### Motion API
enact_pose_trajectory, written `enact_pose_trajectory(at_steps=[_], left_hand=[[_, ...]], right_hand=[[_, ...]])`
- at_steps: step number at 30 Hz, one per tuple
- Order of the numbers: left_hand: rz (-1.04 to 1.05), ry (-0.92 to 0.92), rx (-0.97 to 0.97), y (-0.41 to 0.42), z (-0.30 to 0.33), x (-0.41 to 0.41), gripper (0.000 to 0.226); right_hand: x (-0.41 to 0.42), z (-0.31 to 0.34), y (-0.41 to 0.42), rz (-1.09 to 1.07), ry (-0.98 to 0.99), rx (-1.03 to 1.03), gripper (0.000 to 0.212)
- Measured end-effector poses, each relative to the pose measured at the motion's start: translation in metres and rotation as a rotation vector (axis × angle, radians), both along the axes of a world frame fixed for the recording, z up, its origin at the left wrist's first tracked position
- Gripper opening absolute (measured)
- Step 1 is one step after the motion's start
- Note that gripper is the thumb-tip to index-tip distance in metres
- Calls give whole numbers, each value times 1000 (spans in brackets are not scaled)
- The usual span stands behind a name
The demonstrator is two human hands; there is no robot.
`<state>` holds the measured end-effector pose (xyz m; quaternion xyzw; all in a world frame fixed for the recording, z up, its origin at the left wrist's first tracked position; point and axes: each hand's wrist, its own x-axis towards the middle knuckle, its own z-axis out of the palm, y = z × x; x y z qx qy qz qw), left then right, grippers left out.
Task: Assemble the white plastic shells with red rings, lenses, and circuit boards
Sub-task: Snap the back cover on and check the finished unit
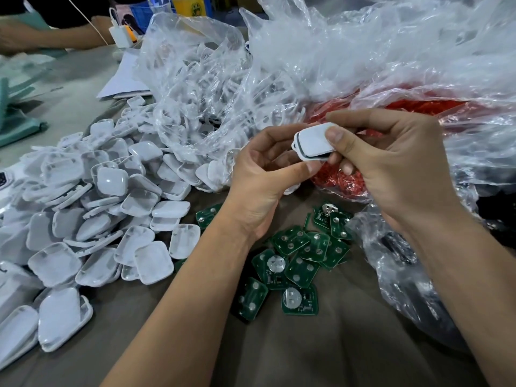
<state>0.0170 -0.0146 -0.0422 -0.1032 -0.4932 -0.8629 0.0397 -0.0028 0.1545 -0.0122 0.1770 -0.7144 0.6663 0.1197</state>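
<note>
We note a table covered in grey-brown cloth (279, 344); at its far edge, a blue crate (142, 15), a yellow drink cup (190, 5), a white charger (120, 37) with a white cable (83, 12), and white paper sheets (125, 79). We see even, soft light throughout.

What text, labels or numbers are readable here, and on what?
None readable.
Green circuit boards: tiny white markings, too small to read.
Yellow cup at the far edge: a cartoon face, no legible words.
White shell held by both hands: no print visible.
</note>
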Motion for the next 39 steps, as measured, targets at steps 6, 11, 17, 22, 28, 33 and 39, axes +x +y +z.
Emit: enact_pose_trajectory(at_steps=[6,11,17,22,28,33,39], left_hand=[[14,-25,-31,0,1,1,42],[9,-10,-33,0,0,1,40],[-3,20,-29,0,-3,0,40],[-4,30,-51,-1,-3,0,43],[-40,29,-76,-2,-2,0,44],[-77,9,-97,-3,-1,1,43],[-37,-112,-89,-4,3,2,36]], right_hand=[[2,0,-1,-61,27,92,20],[3,3,0,-122,43,180,21],[6,2,-3,-160,37,221,10],[7,2,-3,-130,-16,181,10],[3,10,5,55,-371,-14,30],[3,13,9,131,-451,-82,38],[2,8,7,40,-341,-30,17]])
